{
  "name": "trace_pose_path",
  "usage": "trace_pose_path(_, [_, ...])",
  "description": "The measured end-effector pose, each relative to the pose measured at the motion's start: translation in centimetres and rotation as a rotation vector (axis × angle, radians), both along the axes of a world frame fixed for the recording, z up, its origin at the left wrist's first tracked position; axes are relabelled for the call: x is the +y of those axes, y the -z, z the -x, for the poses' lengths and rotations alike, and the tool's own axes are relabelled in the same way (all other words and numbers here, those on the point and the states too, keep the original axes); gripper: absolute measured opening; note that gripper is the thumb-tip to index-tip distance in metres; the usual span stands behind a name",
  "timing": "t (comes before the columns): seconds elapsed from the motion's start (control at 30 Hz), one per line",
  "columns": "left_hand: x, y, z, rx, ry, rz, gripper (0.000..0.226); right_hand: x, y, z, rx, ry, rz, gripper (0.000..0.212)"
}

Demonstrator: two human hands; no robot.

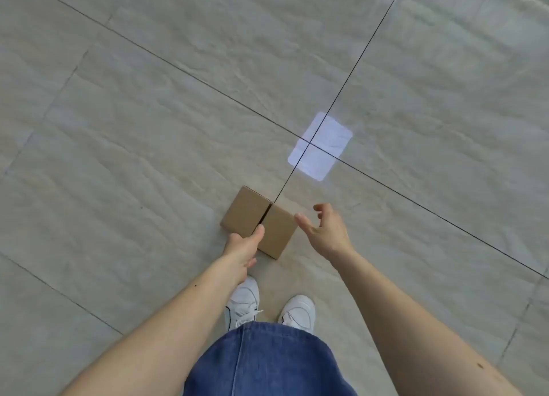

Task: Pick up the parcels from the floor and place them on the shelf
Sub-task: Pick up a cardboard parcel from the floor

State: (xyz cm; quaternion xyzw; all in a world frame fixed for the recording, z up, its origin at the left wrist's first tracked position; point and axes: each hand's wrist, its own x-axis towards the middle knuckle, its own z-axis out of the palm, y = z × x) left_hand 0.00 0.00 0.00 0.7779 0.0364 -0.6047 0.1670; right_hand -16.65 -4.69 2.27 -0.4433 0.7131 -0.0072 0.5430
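While the box [258,221] lies flat on the tiled floor [118,128] just ahead of the white shoes [269,308], the left hand [242,247] reaches its near edge, thumb on the top seam; whether it truly grips is unclear. Just right of the box, the right hand [323,229] hovers with fingers spread. Beyond the box, a pale light patch [320,146] marks the tile joint.

Both bare forearms extend forward and downward from the lower corners of the view. The left hand [242,248] reaches straight ahead, thumb extended forward and fingers curled beneath. The right hand [325,230] is spread wide, thumb pointing toward the left hand, fingers curved loosely, palm facing inward, grasping nothing.
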Motion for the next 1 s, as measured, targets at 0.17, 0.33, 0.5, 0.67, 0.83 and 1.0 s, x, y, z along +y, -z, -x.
trace_pose_path(0.17, [0.1,7.6,0.5,0.062,-0.089,-0.071,0.088,0.1,8.0,-0.5,0.021,-0.100,-0.042,0.067])
trace_pose_path(0.33, [0.7,12.7,1.2,0.095,-0.212,-0.096,0.071,0.2,13.4,-0.7,0.018,-0.166,-0.079,0.066])
trace_pose_path(0.5, [1.0,14.4,2.2,0.125,-0.272,-0.078,0.055,0.6,15.9,-1.3,0.019,-0.177,-0.033,0.054])
trace_pose_path(0.67, [0.4,12.9,2.8,0.176,-0.305,-0.078,0.057,0.8,14.6,-1.0,0.018,-0.043,0.018,0.045])
trace_pose_path(0.83, [-1.0,7.7,3.8,0.192,-0.253,-0.059,0.060,0.7,9.1,0.7,0.053,0.079,0.108,0.034])
trace_pose_path(1.0, [-2.7,-1.5,5.0,0.210,-0.102,-0.076,0.085,0.7,-0.1,2.4,0.111,0.238,0.225,0.028])
